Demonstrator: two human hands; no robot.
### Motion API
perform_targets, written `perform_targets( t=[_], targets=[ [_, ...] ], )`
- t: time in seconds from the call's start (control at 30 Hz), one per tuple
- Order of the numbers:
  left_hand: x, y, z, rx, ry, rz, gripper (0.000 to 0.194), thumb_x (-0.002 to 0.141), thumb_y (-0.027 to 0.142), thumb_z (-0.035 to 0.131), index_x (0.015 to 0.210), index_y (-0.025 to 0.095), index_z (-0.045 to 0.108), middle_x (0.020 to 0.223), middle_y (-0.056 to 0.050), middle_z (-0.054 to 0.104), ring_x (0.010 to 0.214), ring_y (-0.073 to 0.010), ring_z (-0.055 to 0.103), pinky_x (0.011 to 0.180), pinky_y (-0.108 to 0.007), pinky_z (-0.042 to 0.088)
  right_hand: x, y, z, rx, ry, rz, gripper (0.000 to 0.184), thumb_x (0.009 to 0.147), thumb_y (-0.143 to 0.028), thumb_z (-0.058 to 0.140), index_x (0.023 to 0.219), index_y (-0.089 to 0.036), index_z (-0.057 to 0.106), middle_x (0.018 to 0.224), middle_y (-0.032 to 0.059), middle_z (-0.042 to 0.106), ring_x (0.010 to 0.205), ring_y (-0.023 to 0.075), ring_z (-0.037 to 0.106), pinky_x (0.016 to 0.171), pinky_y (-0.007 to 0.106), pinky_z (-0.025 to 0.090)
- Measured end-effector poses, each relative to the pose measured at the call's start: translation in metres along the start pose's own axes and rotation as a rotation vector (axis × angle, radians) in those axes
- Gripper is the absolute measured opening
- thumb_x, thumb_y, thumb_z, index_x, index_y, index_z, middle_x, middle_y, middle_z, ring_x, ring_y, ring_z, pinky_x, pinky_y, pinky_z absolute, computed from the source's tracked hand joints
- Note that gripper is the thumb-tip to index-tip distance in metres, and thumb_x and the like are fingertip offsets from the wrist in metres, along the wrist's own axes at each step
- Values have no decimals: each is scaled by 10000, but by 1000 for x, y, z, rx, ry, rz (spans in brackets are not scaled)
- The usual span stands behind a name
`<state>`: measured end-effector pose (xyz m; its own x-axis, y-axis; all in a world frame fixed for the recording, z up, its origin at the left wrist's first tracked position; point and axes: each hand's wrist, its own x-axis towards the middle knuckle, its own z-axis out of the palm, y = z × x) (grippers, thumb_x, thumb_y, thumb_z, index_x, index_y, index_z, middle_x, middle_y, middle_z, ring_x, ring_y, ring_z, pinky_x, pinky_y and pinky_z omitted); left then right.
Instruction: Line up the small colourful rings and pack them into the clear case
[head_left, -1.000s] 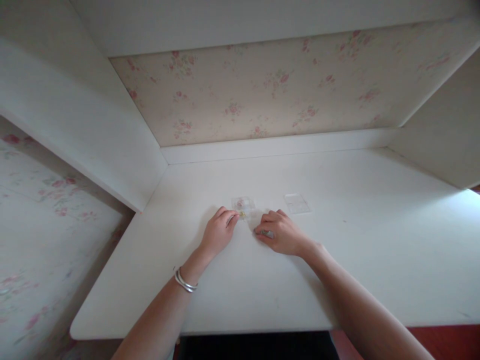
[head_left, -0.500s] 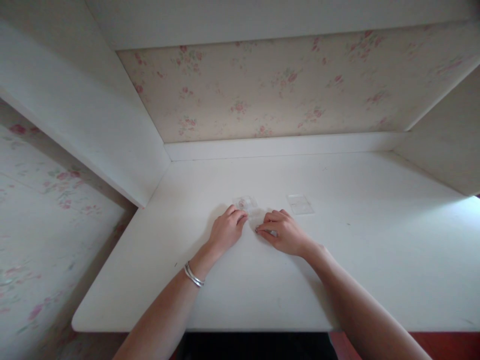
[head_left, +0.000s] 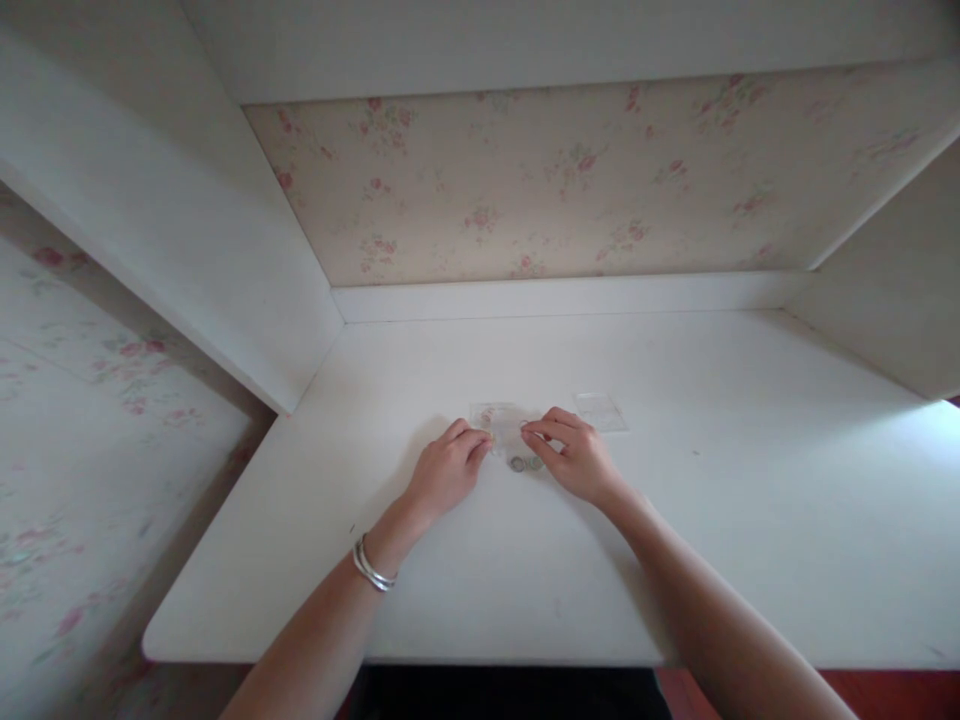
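Note:
My left hand (head_left: 448,462) is closed in a pinch at the near edge of a small clear plastic packet (head_left: 504,412); a tiny yellowish spot shows by the fingertips. What the pinch holds is too small to name. Pinched thumb to fingers, my right hand (head_left: 574,452) hovers at the packet's right side, with a thin curved edge at its tips that I cannot make out. Just below those fingers, small round metallic pieces (head_left: 517,464) that look like rings or coins lie on the white desk (head_left: 480,580).
A second clear, flat plastic piece (head_left: 601,412) lies to the right, behind my right hand. White side panels (head_left: 247,280) and a low back ledge (head_left: 570,299) bound the desk, with floral wallpaper (head_left: 525,190) beyond. A small dark speck lies near my left wrist.
My right hand has lifted off the round pieces and moved slightly up toward the packet, leaving them in sight on the desk. My left hand shifted right, then slightly back left, still pinched.

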<state>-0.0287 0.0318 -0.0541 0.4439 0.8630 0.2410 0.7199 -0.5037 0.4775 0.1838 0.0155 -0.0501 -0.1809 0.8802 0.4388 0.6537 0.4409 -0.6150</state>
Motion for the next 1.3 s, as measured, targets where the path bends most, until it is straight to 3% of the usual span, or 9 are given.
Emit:
perform_targets(
  t=[0.13,0.27,0.5,0.77,1.1,1.3],
  targets=[
    [-5,10,-2,35,22,28,275,944,306,373,996,243,635,902,-19,583,757,-123,585,701,-237,463,9,0,3,-2,111,41,255,892,-358,490,908,-222,706,779,46,596,717,148,560,587,261,461],
    [-9,23,4,61,-46,95,286,941,317,377,973,246,652,916,-31,594,786,-138,599,697,-248,476,18,2,10,-27,175,14,250,893,-360,490,945,-233,699,784,50,585,738,157,554,589,266,461],
    [-10,30,16,149,-149,152,265,926,343,408,1047,264,630,911,-32,592,756,-153,603,641,-262,484,28,14,24,-111,87,-24,234,889,-330,496,909,-243,713,792,38,578,724,139,543,645,264,446],
    [-10,28,17,131,-149,163,294,939,324,372,984,242,651,889,-38,583,743,-142,593,648,-258,480,19,14,6,-38,191,79,239,885,-355,497,915,-237,703,784,36,572,714,142,548,553,243,431],
    [-9,26,13,-21,-51,122,278,933,317,399,971,250,666,863,-22,580,761,-129,581,713,-251,479,3,15,-12,62,107,103,257,879,-388,502,880,-227,704,777,42,601,682,141,560,519,244,421],
    [6,21,5,-59,98,68,249,925,321,428,974,231,655,840,-19,564,762,-120,559,731,-238,452,-6,6,-19,14,-85,-34,203,885,-308,509,890,-240,701,807,42,616,766,153,563,656,269,448]
  ],
)
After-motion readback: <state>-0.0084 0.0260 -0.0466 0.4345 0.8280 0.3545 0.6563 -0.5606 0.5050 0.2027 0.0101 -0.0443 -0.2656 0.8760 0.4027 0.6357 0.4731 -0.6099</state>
